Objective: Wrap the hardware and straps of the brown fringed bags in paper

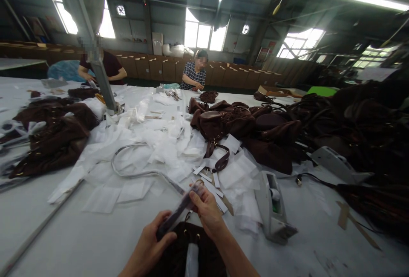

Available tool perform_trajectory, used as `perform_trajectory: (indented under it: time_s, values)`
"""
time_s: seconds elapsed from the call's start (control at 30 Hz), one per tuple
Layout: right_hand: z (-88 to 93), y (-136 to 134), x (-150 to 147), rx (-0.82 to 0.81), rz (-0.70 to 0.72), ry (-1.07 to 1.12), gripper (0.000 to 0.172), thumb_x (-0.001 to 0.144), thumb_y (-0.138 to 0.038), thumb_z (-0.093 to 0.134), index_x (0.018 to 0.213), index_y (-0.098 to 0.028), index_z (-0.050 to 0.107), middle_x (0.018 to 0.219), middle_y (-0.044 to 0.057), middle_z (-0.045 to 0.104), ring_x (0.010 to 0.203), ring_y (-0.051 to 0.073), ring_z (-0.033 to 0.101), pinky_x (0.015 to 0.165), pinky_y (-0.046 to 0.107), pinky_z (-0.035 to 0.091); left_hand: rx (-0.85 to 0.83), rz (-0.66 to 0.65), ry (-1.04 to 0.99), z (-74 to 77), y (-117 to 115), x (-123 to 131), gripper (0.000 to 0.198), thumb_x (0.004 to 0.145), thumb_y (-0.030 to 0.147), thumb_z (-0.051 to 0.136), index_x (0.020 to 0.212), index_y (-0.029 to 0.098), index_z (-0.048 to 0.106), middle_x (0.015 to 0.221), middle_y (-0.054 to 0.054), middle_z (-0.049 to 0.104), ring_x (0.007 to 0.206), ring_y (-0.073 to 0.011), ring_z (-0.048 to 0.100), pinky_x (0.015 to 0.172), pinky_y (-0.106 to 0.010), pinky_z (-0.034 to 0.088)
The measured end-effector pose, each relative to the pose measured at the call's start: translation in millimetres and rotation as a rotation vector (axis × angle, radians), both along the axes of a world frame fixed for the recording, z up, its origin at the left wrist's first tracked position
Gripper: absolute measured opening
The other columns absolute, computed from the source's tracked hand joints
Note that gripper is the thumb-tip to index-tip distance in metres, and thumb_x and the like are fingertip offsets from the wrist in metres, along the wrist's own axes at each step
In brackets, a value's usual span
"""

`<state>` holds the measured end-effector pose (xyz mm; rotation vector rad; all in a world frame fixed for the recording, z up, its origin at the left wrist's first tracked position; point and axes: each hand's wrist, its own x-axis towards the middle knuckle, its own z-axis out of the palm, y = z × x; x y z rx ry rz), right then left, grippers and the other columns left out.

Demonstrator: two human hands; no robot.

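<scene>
A dark bag strap, covered in translucent wrapping, slants between my two hands above the table. My left hand is closed round its lower end. Higher up, my right hand pinches the strap near its other end, thumb on top. A long wrapped length curves away over the table to the left from near my right hand. Below my hands lies a dark brown bag with gold eyelets, partly hidden by my arms. A white-wrapped piece runs down its middle.
A grey tape dispenser stands to the right. White wrapping sheets cover mid-table. Brown bags are piled at right and left. A metal post rises at left. Two people work across the table.
</scene>
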<state>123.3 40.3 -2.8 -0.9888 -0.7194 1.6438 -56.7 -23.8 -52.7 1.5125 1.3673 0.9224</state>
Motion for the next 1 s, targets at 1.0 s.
perform_trajectory:
  time_s: [1.0]
  values:
    - [3.2,21.6,36.7,0.051,-0.344,-0.116,0.034,0.061,-0.043,0.082,0.074,-0.016,0.066,0.062,-0.004,0.061,0.053,0.008,0.051,0.052,0.020,0.044,-0.020,0.091,-0.041,-47.6,-15.1,-33.2,0.032,0.075,0.046,0.066,0.094,0.021,0.073,0.103,-0.009,0.073,0.102,-0.0291,0.065,0.096,-0.042,0.048]
